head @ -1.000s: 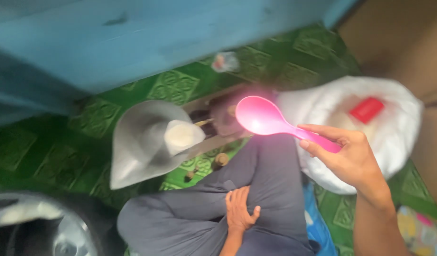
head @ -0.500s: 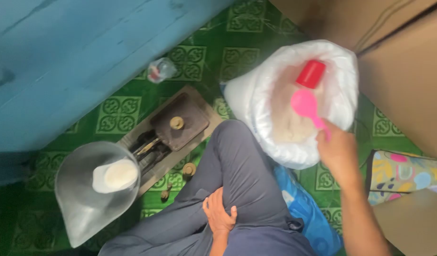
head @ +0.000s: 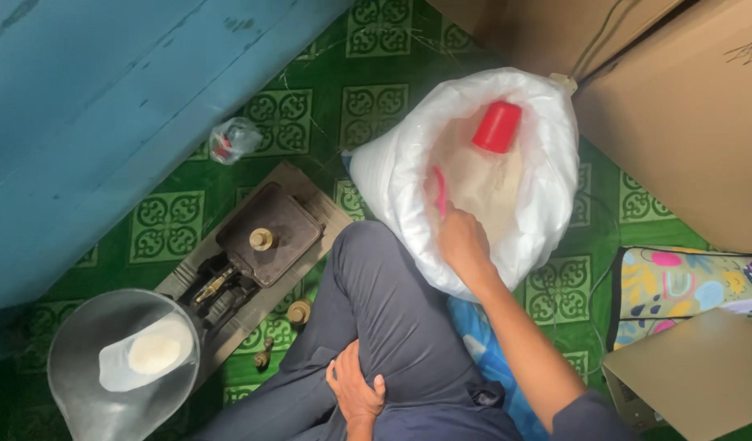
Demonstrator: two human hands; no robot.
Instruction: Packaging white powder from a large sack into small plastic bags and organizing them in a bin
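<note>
While the right hand (head: 462,241) is down inside the white sack (head: 392,175), the work reads as partly done.

Weighing so far: a small clear bag of white grain (head: 151,355) already lies in the metal scale pan (head: 82,359) at the lower left, so some of the grain has been portioned out; whether that portion is complete cannot be told.

Left to do, as I judge it: the scoop is in the sack and nothing is on its way to the pan, so a further scoopful is not yet lifted.

Pink scoop (head: 439,189): only a sliver of it shows, standing in the grain just above the right hand's knuckles, near the sack's left inner wall.

Red cup (head: 497,126): lies on the grain at the sack's far side, apart from the scoop.

Right hand: closed around the scoop's handle, wrist bent down, forearm slanting in from the lower right over the sack's near rim.

Left hand (head: 355,392): holds nothing; it lies flat with fingers loosely spread on the grey trouser leg (head: 376,302).

Balance scale (head: 266,237): sits on the green patterned floor (head: 168,224) between pan and sack, with brass weights (head: 298,312) beside its board.
</note>
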